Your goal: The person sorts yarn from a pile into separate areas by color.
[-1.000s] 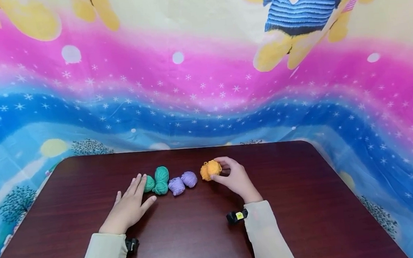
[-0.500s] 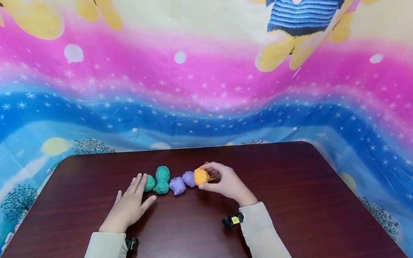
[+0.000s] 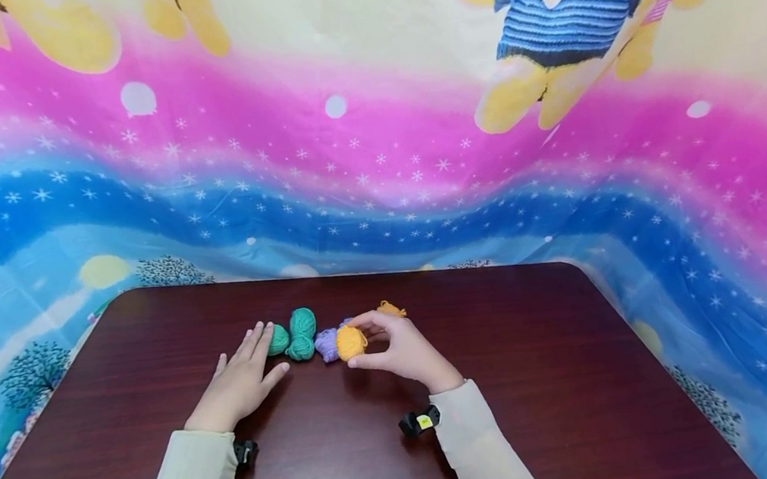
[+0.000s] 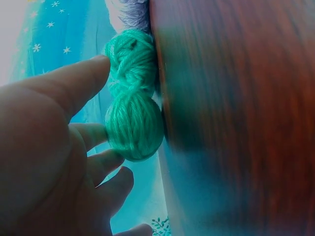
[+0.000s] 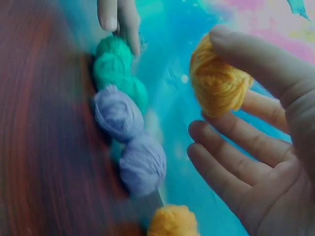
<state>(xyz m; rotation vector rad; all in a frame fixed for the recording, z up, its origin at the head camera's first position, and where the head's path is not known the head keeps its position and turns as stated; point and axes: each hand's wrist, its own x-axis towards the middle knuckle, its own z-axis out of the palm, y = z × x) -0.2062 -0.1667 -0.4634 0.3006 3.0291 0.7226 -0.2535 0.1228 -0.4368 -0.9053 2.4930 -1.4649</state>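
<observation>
My right hand [image 3: 403, 352] pinches an orange yarn ball [image 3: 351, 343] between thumb and fingers. In the right wrist view that ball [image 5: 216, 81] is held up off the table. Below it are two purple yarn balls [image 5: 119, 114], one mostly hidden in the head view. A second orange ball [image 3: 392, 309] lies behind the right hand. My left hand [image 3: 235, 389] lies beside the green yarn balls [image 3: 303, 324], fingers extended, fingertips at the leftmost one. From the left wrist, a green ball [image 4: 134, 129] shows right at these fingers.
A dark brown wooden table [image 3: 334, 457] carries the yarn balls in a loose row toward its far side. Behind it hangs a colourful printed cloth [image 3: 376, 156]. Each wrist wears a small black camera [image 3: 418, 421] under a pale sleeve [image 3: 471, 422].
My right hand has moved left with one orange ball, now in front of the purple ones. The other orange ball stays behind on the table. The left hand has not moved.
</observation>
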